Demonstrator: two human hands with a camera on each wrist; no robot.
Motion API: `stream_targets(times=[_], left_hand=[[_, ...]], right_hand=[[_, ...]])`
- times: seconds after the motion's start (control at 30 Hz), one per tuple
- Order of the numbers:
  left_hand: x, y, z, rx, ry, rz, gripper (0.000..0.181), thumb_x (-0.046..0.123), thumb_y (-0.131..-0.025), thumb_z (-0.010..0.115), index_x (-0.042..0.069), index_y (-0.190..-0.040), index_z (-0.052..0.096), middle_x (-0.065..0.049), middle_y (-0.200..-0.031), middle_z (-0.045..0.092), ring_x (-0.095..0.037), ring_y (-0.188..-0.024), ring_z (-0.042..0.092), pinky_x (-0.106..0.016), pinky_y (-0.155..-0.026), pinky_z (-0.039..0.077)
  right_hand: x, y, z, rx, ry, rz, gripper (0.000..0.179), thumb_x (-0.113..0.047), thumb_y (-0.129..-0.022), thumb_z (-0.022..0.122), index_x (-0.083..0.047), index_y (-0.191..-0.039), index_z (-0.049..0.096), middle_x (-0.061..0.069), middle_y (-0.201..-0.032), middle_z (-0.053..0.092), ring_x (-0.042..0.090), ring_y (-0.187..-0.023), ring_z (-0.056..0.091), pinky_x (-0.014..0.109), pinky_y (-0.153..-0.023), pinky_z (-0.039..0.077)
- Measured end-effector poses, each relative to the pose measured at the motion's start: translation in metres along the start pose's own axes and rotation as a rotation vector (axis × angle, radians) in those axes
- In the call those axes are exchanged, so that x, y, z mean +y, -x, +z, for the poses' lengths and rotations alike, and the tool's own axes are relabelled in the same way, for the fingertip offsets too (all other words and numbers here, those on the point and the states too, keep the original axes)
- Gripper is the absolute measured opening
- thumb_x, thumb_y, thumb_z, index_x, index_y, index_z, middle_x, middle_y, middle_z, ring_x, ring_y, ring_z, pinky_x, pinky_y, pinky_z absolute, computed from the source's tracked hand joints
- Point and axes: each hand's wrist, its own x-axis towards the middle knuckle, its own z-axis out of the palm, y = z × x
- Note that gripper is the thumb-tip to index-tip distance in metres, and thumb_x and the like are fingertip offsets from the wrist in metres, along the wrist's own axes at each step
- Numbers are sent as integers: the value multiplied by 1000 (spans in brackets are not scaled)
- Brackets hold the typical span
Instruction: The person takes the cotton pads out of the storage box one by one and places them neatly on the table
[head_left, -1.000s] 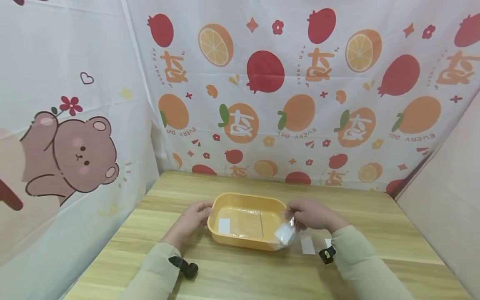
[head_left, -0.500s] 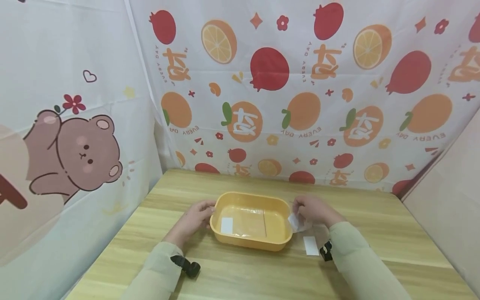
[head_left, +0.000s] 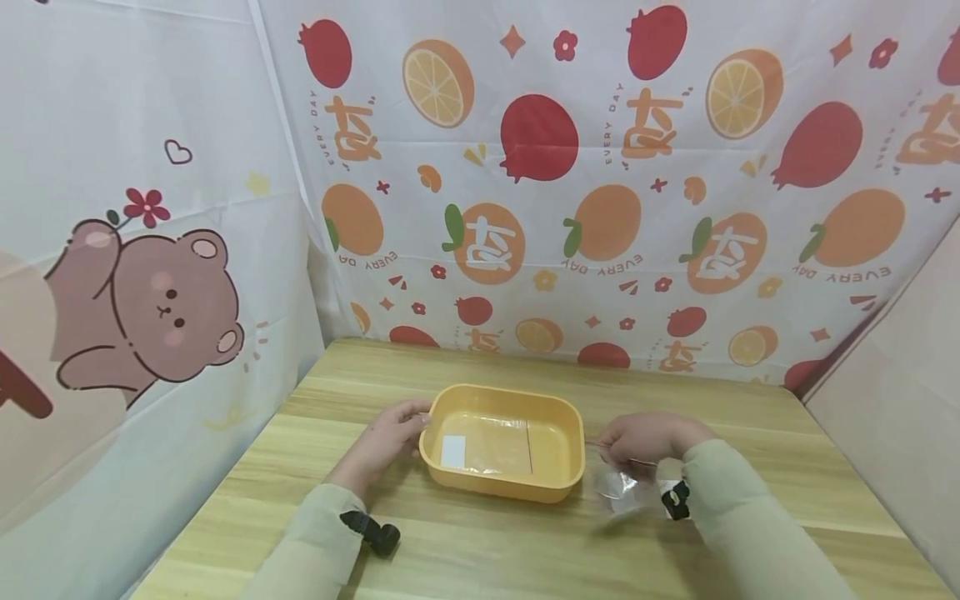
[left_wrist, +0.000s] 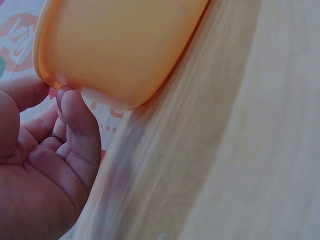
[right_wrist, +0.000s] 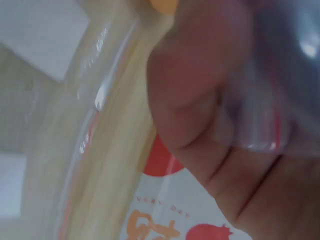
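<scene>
Your right grip (head_left: 651, 437) has moved down and rightward, pinching a bag (head_left: 621, 483) at lower right; your left grip (head_left: 386, 437) holds the left end of the tray (head_left: 517, 406), lower centre.

Fruit-print cloth (head_left: 540, 193) at back: words "EVERY DAY" (head_left: 609, 123) repeated, vertical beside large orange Chinese-style characters (head_left: 651, 125), curved under plain oranges (head_left: 607, 222). White characters (head_left: 491, 243) on other oranges; exact reading uncertain. Right wrist view: blurred "VERY DAY" (right_wrist: 162, 206), same cloth.
</scene>
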Motion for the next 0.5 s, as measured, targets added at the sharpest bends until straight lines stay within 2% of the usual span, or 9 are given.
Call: stream_targets(times=[0.2,0.3,0.43,0.5], left_hand=[[-1,-1,1,4,1,-8,48,24,-107,53,-2,-146,47,-22,-120,63,-27,-90,64,-31,-69,54],[-1,-2,2,11,-3,-17,47,24,-107,53,-1,-146,47,-21,-121,63,-27,-91,65,-32,-70,54],[0,-3,1,17,-13,-15,46,24,-107,52,-1,-145,48,-21,-120,64,-26,-90,65,-31,-70,54],[0,-3,1,21,-15,-17,44,23,-107,52,-1,-144,49,-21,-119,64,-26,-90,65,-31,-69,54]], right_hand=[[0,30,7,2,80,71,17,6,-78,45,-5,-72,57,5,-59,57,14,-47,52,24,-44,45],[7,53,16,-21,93,68,21,7,-76,43,-7,-71,57,5,-58,59,12,-44,52,22,-41,44],[26,84,22,-83,33,23,25,10,-74,39,-8,-70,57,3,-55,61,9,-40,53,20,-37,42],[43,97,24,-92,12,41,24,9,-76,42,-8,-71,57,2,-56,61,8,-41,53,19,-38,42]])
